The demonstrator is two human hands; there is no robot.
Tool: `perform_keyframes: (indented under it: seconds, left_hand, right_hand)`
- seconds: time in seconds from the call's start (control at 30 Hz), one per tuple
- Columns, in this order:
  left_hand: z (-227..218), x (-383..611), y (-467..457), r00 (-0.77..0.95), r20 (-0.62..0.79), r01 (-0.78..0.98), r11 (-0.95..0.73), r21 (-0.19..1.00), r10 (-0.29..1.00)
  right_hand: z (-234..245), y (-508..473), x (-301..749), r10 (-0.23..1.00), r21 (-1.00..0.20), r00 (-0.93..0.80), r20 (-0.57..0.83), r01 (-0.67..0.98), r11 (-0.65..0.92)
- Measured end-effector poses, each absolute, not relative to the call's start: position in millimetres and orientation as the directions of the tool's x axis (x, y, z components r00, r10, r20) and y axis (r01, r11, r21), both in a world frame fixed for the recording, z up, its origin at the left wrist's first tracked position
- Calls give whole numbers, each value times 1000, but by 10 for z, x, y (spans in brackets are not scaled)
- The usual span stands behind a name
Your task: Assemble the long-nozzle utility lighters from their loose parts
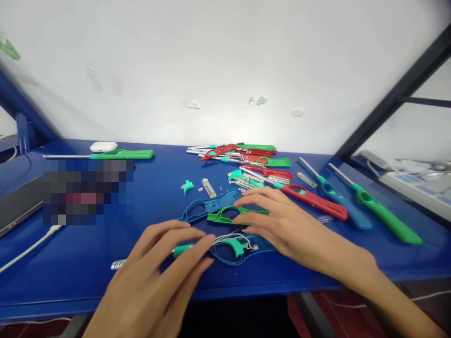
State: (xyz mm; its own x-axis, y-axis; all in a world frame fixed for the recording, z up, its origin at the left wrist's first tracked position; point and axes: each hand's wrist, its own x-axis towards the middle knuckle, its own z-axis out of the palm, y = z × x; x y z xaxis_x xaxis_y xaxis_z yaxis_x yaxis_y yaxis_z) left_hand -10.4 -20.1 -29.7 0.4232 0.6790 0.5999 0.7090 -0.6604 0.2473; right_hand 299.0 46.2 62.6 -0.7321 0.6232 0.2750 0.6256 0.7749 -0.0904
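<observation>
Table (88, 274), two hands (155, 281) (292, 227), two blue shells (206, 206) (229, 258)

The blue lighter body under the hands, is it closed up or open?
Open: white wires and the green trigger lie exposed inside the blue lighter body.

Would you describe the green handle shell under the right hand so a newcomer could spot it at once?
On the blue table, find the right hand. Its fingertips rest on the green handle shell, between an empty blue shell behind and a wired blue shell in front; it alone is green.
</observation>
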Motion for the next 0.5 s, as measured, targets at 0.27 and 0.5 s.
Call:
perform_keyframes:
  seconds: [0.27, 0.5]
  left_hand:
    - [164, 336, 133, 470, 575, 626, -713, 317, 669]
    - [141, 332, 147, 468, 547, 606, -702, 374, 695]
  right_hand:
    - [657, 527, 2886, 585, -40, -778, 229, 593, 804]
    - [632, 539, 2889, 550, -16, -810, 203, 559, 829]
